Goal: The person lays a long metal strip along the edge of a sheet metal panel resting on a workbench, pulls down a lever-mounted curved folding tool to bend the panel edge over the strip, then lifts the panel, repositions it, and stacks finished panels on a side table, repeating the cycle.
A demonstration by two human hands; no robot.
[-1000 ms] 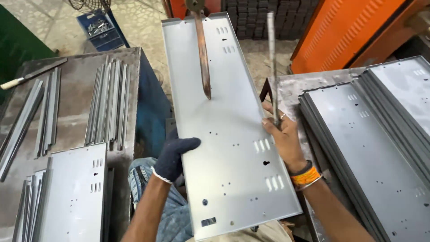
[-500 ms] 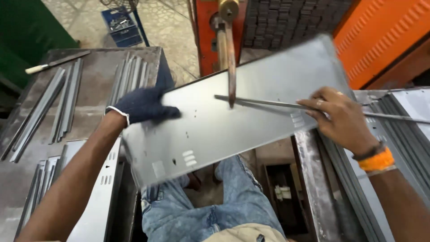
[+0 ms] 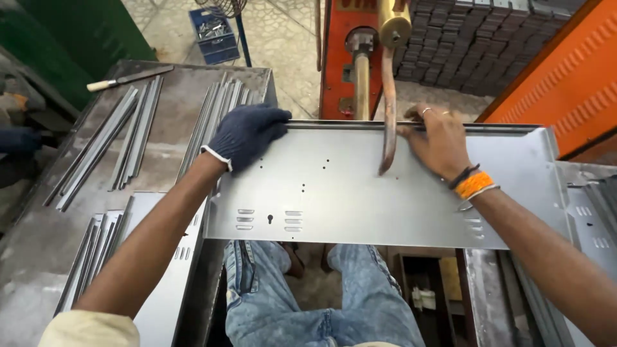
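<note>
Head view: a long grey sheet-metal panel point(image 3: 385, 193) lies crosswise over the person's lap, its far flanged edge under the curved copper electrode arm point(image 3: 388, 109) of the orange-red welding machine point(image 3: 340, 58). The left hand point(image 3: 247, 135), in a dark knit glove, lies spread flat on the panel's far left corner, seemingly to steady it. The bare right hand point(image 3: 437, 138), just right of the electrode, presses fingers together on a thin strip along that edge. The panel is smooth, matte, punched with slots and holes. Left of it, metal strips point(image 3: 128, 141) rest on a worn steel table point(image 3: 38, 244)
</note>
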